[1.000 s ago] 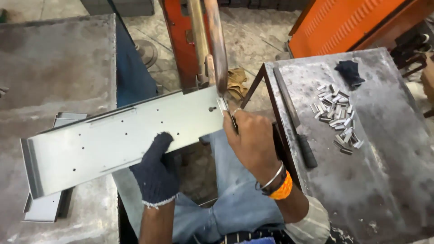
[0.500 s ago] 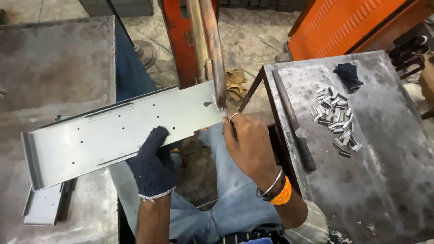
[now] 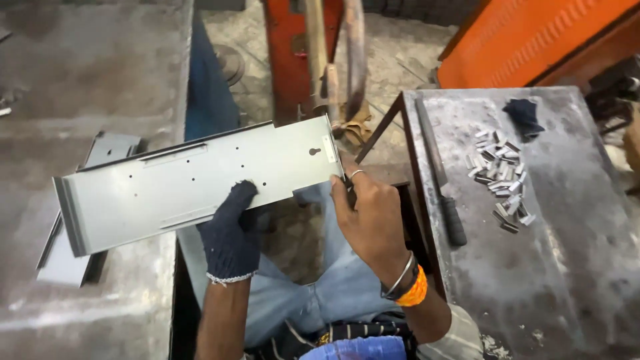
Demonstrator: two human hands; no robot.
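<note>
Left hand [image 3: 229,233], gloved, grips my long grey metal panel [image 3: 193,181] from below; right hand [image 3: 373,217] pinches its end beside the upright electrode rods [image 3: 353,60]. I'd keep it level.

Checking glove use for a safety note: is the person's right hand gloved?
No, the right hand is bare, with a ring and wrist bands, while the left hand wears a dark glove under the metal panel.
</note>
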